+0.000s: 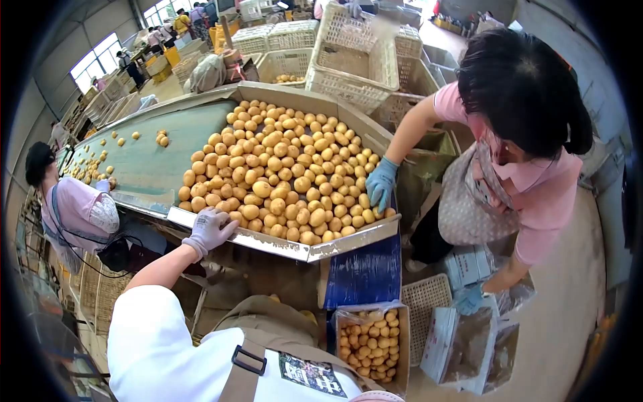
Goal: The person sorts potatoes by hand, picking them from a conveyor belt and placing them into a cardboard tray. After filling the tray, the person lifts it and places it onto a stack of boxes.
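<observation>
Head view, our stock as seen:

Item 1. Our L hand (209, 228), white glove: laid over the near rim (281, 250) of the sorting tray, fingers loosely spread, tips by the nearest produce; no piece seen pinched. Prob. so placed to steady us & have the heap w/in reach.

Item 2. Our R hand: out of view; we can't tell if spread, closed or pinching.

Item 3. Produce heap (274, 167), round, yellow-brown, exact kind n/a: fills the tray's middle & R side, prob. penned in by the raised edges so nothing rolls off. A few loose pcs. lie L on the green belt (184, 120), which joins the tray & prob. feeds it.

Item 4. Lined box (404, 348), near, below the tray: holds more of same; plastic liner prob. guards the load. Blue box (365, 275) btwn it & the rim.

Item 5. Co-worker, R (536, 194): one blue-gloved hand (382, 182) on the heap's R edge, fingers pointing down; other (467, 299) at the lined cartons (439, 345), prob. set there for easy reach.

Item 6. Co-worker, far L (77, 208): gloved hand by belt produce.

Item 7. Crates (355, 77), far side: stacked, prob. to save floor.
</observation>
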The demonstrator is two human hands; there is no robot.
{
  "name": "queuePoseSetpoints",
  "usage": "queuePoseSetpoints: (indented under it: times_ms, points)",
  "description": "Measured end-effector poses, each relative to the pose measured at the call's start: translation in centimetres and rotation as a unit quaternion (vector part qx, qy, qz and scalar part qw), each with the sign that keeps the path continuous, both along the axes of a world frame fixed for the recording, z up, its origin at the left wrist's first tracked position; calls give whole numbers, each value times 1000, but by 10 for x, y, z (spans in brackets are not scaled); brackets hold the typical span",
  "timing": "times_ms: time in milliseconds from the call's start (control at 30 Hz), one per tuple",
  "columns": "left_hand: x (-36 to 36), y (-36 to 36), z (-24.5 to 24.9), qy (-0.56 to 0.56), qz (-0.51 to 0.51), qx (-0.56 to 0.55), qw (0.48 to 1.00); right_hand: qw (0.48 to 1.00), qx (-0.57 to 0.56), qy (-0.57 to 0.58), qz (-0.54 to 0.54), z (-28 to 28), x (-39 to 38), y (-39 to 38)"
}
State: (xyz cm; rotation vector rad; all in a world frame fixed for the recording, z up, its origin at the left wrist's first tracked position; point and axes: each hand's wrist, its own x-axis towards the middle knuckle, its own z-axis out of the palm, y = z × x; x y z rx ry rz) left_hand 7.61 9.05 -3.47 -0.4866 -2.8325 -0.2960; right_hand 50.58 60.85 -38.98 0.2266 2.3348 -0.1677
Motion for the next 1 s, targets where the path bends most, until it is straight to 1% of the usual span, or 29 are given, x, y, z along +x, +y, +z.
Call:
queuePoseSetpoints:
  times_ms: [133,167,200,233,267,300,367,433,500,567,633,667,700,767,800,833,900,933,967,1000]
  points:
    - [-4,-4,-6,8,-8,3,1000,998,-23,-3,-63,-5,69,-3]
    - [-1,-5,-9,10,-12,10,1000,995,-34,13,-93,-10,92,-3]
    - [0,-2,-6,2,-26,23,999,986,-43,51,-153,-8,98,-7]
    - [-2,2,1,2,-38,38,999,965,-56,105,-234,-7,98,-11]
    - [-1,6,5,8,-44,50,998,924,-88,166,-334,20,59,-18]
    - [-1,7,5,2,-42,62,997,866,-124,237,-422,60,11,-29]
    - [-2,5,5,-4,-36,85,996,858,-137,272,-414,150,-92,-53]
    - [-3,5,9,-2,-35,103,994,852,-189,306,-380,201,-168,-63]
    - [-5,7,16,-10,-55,126,990,832,-211,384,-341,229,-228,-70]
    - [-5,1,19,-22,-83,154,984,790,-220,505,-268,238,-281,-77]
    - [-3,-14,29,-53,-75,245,965,801,-197,526,-208,275,-332,-94]
    - [-5,-29,35,-20,-93,228,969,807,-196,528,-179,291,-356,-102]
    - [-6,-46,35,12,-70,224,972,825,-183,517,-135,300,-379,-106]
    - [-8,-80,35,40,-8,191,981,819,-168,542,-91,299,-423,-119]
    - [-10,-95,33,36,2,175,984,821,-151,545,-72,299,-445,-128]
    - [-15,-103,30,47,-16,180,982,823,-133,550,-53,299,-467,-137]
    - [-22,-96,34,73,-49,121,989,828,-149,526,-128,294,-510,-149]
    - [-22,-93,30,67,-10,102,993,835,-160,492,-188,286,-532,-150]
    - [-22,-95,28,80,-20,111,990,842,-178,469,-199,271,-553,-144]
    - [-22,-98,27,78,-24,115,990,860,-185,417,-228,280,-572,-152]
